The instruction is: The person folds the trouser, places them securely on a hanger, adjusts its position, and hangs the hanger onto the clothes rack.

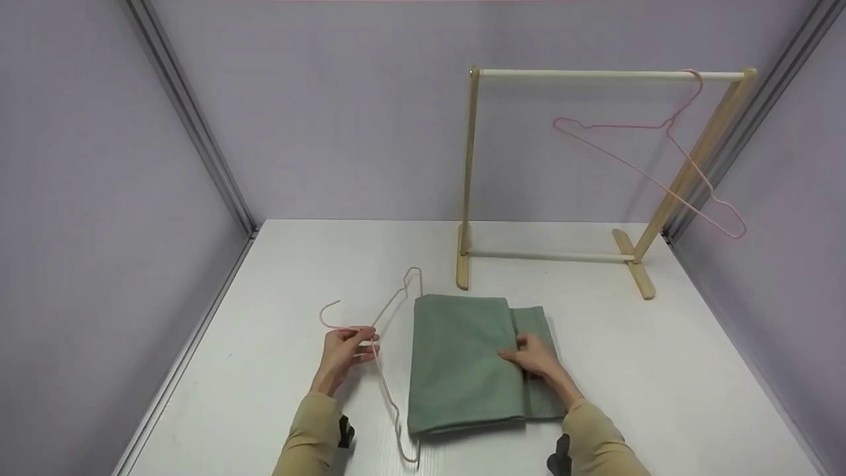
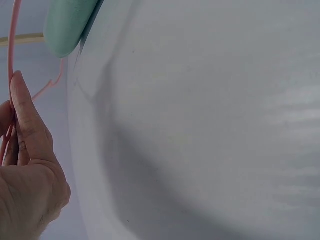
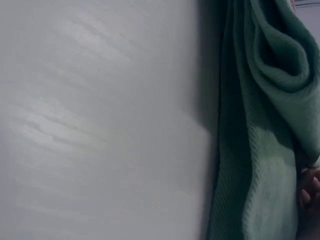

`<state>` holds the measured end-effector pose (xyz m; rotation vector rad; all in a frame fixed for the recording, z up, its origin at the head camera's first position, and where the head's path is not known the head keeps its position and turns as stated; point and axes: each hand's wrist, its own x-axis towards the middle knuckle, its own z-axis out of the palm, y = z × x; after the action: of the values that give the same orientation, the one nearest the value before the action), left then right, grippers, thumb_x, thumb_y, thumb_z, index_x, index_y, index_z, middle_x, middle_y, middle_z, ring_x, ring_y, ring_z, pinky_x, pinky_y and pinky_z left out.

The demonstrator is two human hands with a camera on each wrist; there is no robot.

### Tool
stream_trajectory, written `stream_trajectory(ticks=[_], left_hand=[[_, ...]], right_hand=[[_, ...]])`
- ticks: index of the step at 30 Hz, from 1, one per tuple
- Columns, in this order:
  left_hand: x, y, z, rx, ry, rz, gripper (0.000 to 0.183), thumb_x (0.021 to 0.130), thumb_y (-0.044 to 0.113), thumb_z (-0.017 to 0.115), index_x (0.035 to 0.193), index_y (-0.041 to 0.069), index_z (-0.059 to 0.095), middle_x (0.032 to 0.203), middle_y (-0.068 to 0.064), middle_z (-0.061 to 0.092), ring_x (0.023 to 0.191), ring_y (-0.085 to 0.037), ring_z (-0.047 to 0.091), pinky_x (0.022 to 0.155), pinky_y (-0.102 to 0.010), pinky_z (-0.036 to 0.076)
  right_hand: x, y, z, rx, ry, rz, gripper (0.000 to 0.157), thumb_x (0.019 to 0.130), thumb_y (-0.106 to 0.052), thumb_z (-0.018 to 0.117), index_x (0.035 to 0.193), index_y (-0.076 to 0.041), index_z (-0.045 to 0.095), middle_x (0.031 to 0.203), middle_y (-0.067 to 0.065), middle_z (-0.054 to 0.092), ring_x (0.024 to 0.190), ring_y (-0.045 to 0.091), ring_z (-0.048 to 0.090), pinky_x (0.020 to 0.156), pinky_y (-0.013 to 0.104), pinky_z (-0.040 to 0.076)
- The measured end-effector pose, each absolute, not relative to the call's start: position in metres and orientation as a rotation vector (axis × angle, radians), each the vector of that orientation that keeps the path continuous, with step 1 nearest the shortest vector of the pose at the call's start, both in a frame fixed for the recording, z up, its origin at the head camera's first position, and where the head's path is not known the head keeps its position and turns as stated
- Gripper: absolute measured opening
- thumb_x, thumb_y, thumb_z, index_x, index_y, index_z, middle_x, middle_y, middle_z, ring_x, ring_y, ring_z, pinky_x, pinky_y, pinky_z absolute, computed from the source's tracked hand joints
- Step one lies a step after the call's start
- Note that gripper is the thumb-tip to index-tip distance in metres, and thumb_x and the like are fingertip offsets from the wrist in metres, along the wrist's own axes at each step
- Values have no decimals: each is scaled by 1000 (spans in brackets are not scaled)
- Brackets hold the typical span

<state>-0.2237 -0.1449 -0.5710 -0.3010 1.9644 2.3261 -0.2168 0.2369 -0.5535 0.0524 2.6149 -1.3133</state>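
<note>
My left hand (image 1: 344, 354) pinches a pink wire hanger (image 1: 384, 381) just below its hook, between thumb and fingers; the left wrist view shows the wire (image 2: 11, 50) at the fingertips. The hanger lies sideways, hook to the left, its shoulder corners showing beside a green cloth (image 1: 462, 357). Its bottom bar is hidden by the cloth. Folded over, the cloth has an upper layer ending short of the lower one on the right. At that edge my right hand (image 1: 537, 360) grips the upper layer. In the right wrist view the cloth (image 3: 272, 190) shows several stacked layers and a loose rolled fold.
Behind the cloth to the right stands a wooden rack (image 1: 468, 165) with a white top rail (image 1: 581, 74). Another pink hanger (image 1: 621, 160) hangs bare near the rail's right end. Grey walls (image 1: 370, 132) enclose the white table (image 1: 297, 264) at the back and sides.
</note>
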Motion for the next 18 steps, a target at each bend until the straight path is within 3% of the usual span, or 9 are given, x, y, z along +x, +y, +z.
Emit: stream_trajectory(ticks=[4, 9, 18], left_hand=[[-223, -145, -571, -334, 1944, 2340, 25, 95, 8, 68, 110, -12, 67, 82, -6, 75, 65, -13, 72, 61, -23, 61], [-223, -143, -571, -319, 1943, 2338, 28, 95, 10, 68, 112, -12, 66, 84, -7, 75, 66, -13, 72, 61, -22, 60], [-222, -142, -575, -294, 1937, 2334, 31, 95, 10, 68, 114, -14, 65, 84, -6, 75, 68, -14, 73, 63, -24, 61]], right_hand=[[-220, 246, -558, -8, 2496, -1463, 28, 94, -23, 71, 103, 4, 64, 60, -6, 43, 52, 7, 40, 51, 23, 38], [-221, 256, -561, -89, 2411, -1581, 23, 96, -22, 69, 89, -1, 60, 57, -9, 45, 50, 4, 43, 50, 20, 40], [-217, 266, -564, -99, 2298, -1700, 24, 96, -22, 68, 97, 1, 63, 55, -11, 50, 45, 2, 42, 47, 18, 39]])
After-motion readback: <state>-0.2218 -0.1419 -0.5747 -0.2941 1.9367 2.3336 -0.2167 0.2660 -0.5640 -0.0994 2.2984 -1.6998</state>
